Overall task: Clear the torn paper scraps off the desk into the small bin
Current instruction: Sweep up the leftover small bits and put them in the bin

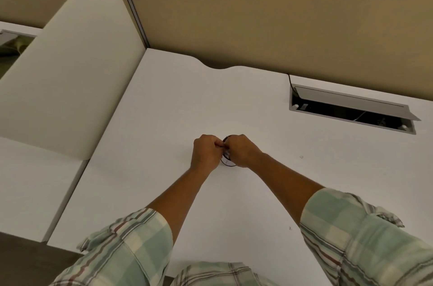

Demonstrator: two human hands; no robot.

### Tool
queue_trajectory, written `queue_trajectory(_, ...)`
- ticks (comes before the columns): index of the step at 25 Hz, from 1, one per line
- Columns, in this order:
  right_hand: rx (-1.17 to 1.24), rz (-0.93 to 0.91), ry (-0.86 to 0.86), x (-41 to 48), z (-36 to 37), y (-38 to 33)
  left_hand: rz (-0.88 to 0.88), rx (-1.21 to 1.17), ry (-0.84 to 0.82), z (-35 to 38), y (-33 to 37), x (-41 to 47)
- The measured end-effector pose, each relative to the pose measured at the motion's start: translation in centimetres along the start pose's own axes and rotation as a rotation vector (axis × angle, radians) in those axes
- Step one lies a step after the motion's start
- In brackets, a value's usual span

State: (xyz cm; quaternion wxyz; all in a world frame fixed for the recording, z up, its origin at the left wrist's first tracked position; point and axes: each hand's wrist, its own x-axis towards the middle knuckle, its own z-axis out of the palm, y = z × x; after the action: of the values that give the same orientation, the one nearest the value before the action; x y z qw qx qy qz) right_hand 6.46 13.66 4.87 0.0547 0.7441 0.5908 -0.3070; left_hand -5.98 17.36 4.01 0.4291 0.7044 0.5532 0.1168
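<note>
Over small bin (226, 162) — left hand (206, 153) | right hand (242, 150) — fists touching

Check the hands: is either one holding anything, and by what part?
Cannot tell for sure. Left hand and right hand are curled, fingertips meeting over the small bin. Any scrap pinched between them is hidden.

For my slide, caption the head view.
Both hands, left hand and right hand, meet over a small bin on a white desk.
</note>
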Motion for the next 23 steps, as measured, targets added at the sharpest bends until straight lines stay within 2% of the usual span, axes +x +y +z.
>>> queue_trajectory(4, 0.068, -0.048, 0.1, -1.5, -1.7, 1.3, 0.01, -0.015, 0.017, 0.1, -0.1, -0.5)
queue_trajectory(9, 0.163, 0.001, 0.221, -3.3, -2.4, 2.4, 0.046, 0.027, 0.063, 0.6, -0.6, -1.0)
queue_trajectory(12, 0.3, 0.057, 0.321, -4.3, -2.0, 3.5, 0.061, 0.043, 0.13, 1.0, -0.6, -1.9)
queue_trajectory(16, 0.491, 0.171, 0.454, -6.0, -0.7, 6.9, 0.26, 0.007, 0.255, 2.2, 1.2, -3.7)
queue_trajectory(19, 0.515, 0.256, 0.479, -7.5, 0.1, 10.8, 0.389, -0.012, 0.197, 4.7, 3.5, -5.6)
queue_trajectory(23, 0.503, 0.367, 0.481, -9.2, 0.8, 17.0, 0.408, -0.028, 0.046, 9.8, 4.4, -6.4)
